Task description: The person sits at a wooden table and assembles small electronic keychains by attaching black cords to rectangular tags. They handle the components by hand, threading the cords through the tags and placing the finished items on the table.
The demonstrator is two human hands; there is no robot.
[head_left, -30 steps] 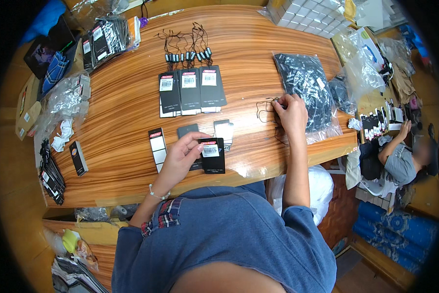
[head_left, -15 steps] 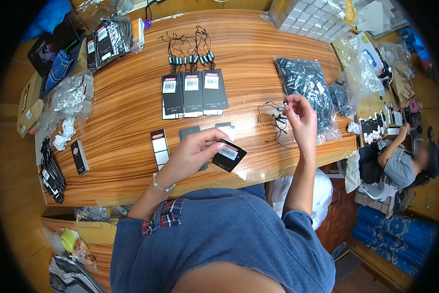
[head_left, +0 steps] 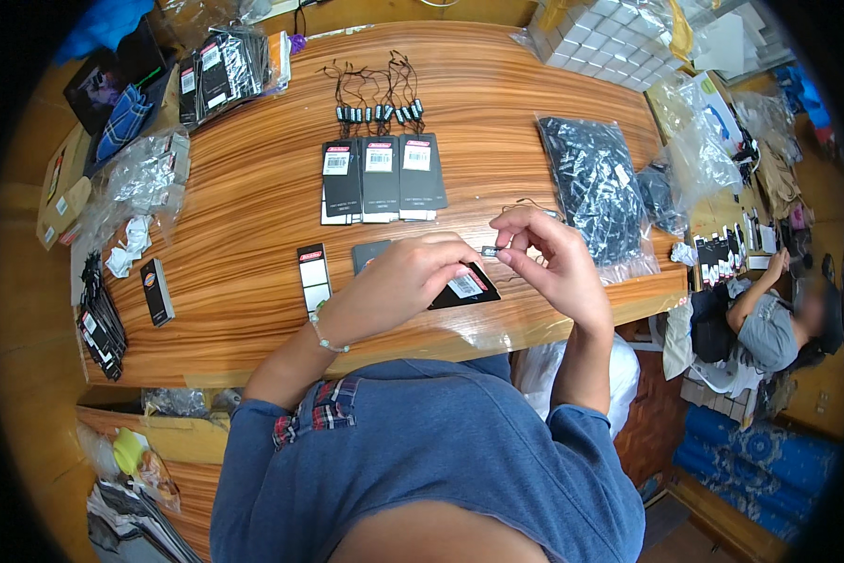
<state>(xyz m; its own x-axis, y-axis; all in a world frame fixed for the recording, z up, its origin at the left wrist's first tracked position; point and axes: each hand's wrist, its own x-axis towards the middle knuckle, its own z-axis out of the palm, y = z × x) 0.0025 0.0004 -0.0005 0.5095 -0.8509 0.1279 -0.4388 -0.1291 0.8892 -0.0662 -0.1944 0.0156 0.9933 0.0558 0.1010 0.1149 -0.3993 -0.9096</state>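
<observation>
My left hand (head_left: 405,280) grips a black hang tag (head_left: 471,289) with a white barcode sticker, its fingers closed over the tag's upper left part. Close beside it, my right hand (head_left: 555,267) pinches a hang-tag string by its small black plastic seal (head_left: 491,251), near the tag's upper edge. Whether the string passes through the tag is hidden by my fingers. Several loose black strings (head_left: 530,203) lie behind my right hand. Left of my left hand are a tag with white panels (head_left: 314,281) and a grey tag (head_left: 369,253), partly covered.
Three stacks of strung hang tags (head_left: 379,178) lie farther back. A clear bag of black strings (head_left: 596,178) is at the right. A narrow black box (head_left: 156,293) and a tag bundle (head_left: 103,328) sit at the left. Another person (head_left: 769,324) works at the far right.
My right hand has come down and left from the loose strings, bringing a string to the tag. My left hand has shifted slightly right with the tag.
</observation>
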